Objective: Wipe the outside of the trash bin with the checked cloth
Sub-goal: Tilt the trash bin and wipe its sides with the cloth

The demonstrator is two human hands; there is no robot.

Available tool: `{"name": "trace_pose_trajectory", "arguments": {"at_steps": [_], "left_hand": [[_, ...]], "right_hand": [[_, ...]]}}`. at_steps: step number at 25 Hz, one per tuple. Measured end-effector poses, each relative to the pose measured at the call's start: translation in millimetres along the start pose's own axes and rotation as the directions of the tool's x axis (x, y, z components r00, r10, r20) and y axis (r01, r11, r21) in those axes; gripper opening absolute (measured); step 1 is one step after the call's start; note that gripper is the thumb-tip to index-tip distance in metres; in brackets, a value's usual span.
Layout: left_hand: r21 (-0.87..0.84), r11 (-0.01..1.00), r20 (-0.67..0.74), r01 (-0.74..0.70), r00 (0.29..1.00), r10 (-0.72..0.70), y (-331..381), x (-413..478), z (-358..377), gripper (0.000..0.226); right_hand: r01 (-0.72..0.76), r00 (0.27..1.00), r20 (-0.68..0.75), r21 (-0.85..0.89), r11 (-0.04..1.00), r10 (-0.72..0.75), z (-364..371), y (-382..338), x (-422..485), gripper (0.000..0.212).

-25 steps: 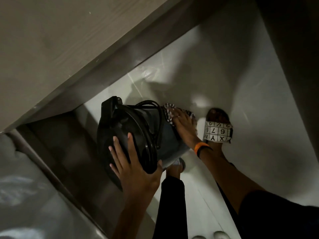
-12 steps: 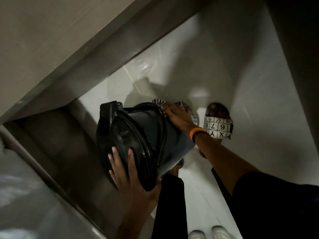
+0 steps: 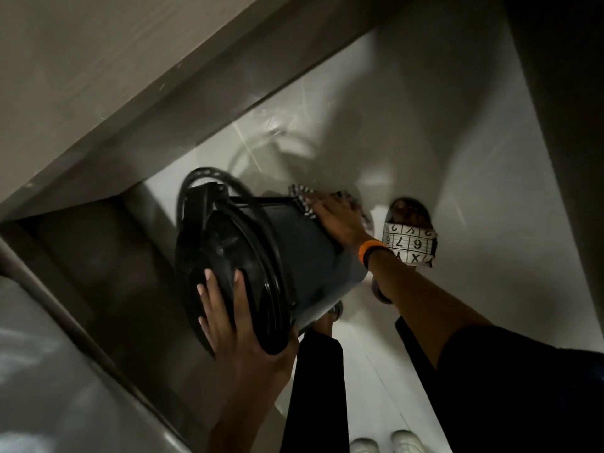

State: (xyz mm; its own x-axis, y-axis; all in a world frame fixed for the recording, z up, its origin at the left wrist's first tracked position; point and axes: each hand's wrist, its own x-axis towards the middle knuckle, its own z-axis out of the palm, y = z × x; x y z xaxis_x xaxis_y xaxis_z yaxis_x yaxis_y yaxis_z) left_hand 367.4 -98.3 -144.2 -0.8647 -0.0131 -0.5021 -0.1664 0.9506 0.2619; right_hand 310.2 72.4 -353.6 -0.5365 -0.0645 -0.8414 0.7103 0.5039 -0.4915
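Observation:
A dark round trash bin point(image 3: 304, 256) with a black lid point(image 3: 235, 256) is tipped toward me above the pale floor. My left hand point(image 3: 235, 325) grips the lid's near rim, fingers spread over the lid. My right hand point(image 3: 336, 217), with an orange band at the wrist, presses the black-and-white checked cloth point(image 3: 299, 196) flat on the bin's upper far side. Most of the cloth is hidden under my fingers. A black wire handle point(image 3: 209, 174) arcs over the bin's top edge.
A grey wooden cabinet face point(image 3: 98, 76) runs along the left with a dark recess point(image 3: 98, 273) below it. My foot in a patterned sandal point(image 3: 410, 238) stands right of the bin. A dark trouser leg point(image 3: 313, 387) is below it, and white shoes point(image 3: 385, 443) show at the bottom edge.
The bin has rotated a little, with its handle swung up to the top. My right hand and the cloth slid farther along the bin's side. My left hand stays on the lid.

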Motion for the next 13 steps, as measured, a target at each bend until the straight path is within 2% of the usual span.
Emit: {"name": "trace_pose_trajectory", "arguments": {"at_steps": [1, 3, 5, 6, 9, 13], "left_hand": [[-0.008, 1.0, 0.004, -0.004, 1.0, 0.004, 6, 7, -1, 0.105], [-0.005, 1.0, 0.024, -0.02, 1.0, 0.02, 17, 28, -3, 0.111], [-0.005, 1.0, 0.036, -0.002, 0.999, 0.002, 28, 55, -8, 0.116], [-0.015, 0.999, 0.035, 0.028, 0.999, -0.028, 34, 68, -11, 0.116], [-0.087, 0.982, 0.027, 0.168, 0.986, -0.166, 51, 101, -22, 0.114], [-0.333, 0.896, 0.027, 0.294, 0.953, -0.302, 61, 118, -34, 0.112]], "right_hand": [[-0.073, 0.997, 0.009, 0.032, 0.997, 0.073, -4, 13, 4, 0.048], [-0.133, 0.989, -0.034, 0.222, 0.966, 0.144, -7, 25, -4, 0.05], [-0.109, 0.982, -0.105, 0.369, 0.923, 0.158, -6, 20, -22, 0.051], [-0.076, 0.98, -0.142, 0.374, 0.924, 0.138, -4, 12, -34, 0.052], [0.097, 0.968, -0.251, 0.307, 0.947, -0.018, 7, -26, -90, 0.064], [0.349, 0.896, -0.309, 0.046, 0.936, -0.318, 35, -53, -146, 0.057]]}}
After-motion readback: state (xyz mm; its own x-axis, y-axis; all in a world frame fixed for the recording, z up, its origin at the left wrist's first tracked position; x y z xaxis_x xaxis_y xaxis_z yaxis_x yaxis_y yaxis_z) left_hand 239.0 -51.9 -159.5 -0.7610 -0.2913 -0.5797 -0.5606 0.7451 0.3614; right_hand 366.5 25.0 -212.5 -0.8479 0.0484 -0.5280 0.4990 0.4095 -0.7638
